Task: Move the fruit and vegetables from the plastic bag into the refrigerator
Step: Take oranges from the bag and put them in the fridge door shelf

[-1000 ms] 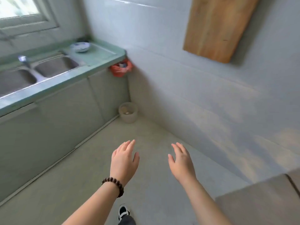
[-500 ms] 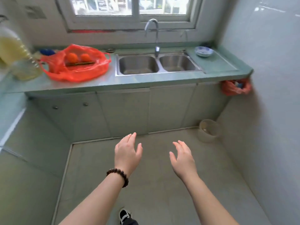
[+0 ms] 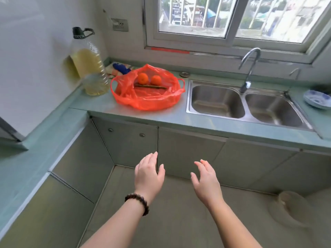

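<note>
Nearest the camera, above the floor [image 3: 179, 221], both bare hands are stretched forward with palms down. On the left hand [image 3: 148, 176], which wears a beaded bracelet [image 3: 138, 202] at the wrist, the fingers [image 3: 149, 158] lie loosely together and the thumb stands a little apart; it holds and touches nothing. On the right hand [image 3: 206, 183] the fingers [image 3: 202, 164] are slightly spread and gently curved, also empty. Beyond them stand the cabinet doors [image 3: 189, 151] under the counter [image 3: 170, 117]. Farther back on the counter lies the red plastic bag [image 3: 148, 99], its mouth open, with two oranges [image 3: 149, 79] side by side and a long thin brownish vegetable [image 3: 150, 86] just in front of them. A large oil bottle [image 3: 89, 65] stands left of the bag; the double sink [image 3: 245, 104] lies to its right.
</note>
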Demonstrator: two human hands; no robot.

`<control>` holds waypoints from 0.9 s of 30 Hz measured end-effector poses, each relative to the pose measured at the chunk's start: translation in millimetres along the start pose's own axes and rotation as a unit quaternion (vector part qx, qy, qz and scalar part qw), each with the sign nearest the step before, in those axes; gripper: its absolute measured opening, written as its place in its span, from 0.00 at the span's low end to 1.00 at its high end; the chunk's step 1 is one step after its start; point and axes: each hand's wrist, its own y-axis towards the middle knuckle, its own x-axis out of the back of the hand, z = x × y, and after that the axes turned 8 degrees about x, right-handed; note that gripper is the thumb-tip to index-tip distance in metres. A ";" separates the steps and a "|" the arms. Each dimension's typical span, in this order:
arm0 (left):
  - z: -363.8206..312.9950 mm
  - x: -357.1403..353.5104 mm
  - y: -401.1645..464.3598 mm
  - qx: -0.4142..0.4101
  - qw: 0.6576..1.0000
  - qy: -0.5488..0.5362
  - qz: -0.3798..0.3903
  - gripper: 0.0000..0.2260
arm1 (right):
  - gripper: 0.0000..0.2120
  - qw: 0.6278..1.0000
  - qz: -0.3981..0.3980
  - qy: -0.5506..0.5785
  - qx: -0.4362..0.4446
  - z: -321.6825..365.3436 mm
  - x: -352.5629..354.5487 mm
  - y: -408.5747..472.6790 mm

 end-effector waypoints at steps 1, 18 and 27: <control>-2.4 -3.0 15.0 0.006 1.000 -0.001 -0.004 0.23 | 0.21 1.000 0.004 0.002 0.004 -1.8 -1.7 16.6; -86.8 -23.9 286.2 0.075 0.993 0.022 -0.091 0.23 | 0.22 0.989 0.065 0.014 0.134 -11.3 24.5 359.5; -70.4 -12.7 385.4 0.059 0.992 0.015 -0.109 0.21 | 0.20 0.982 0.059 0.036 0.176 20.0 -15.3 450.2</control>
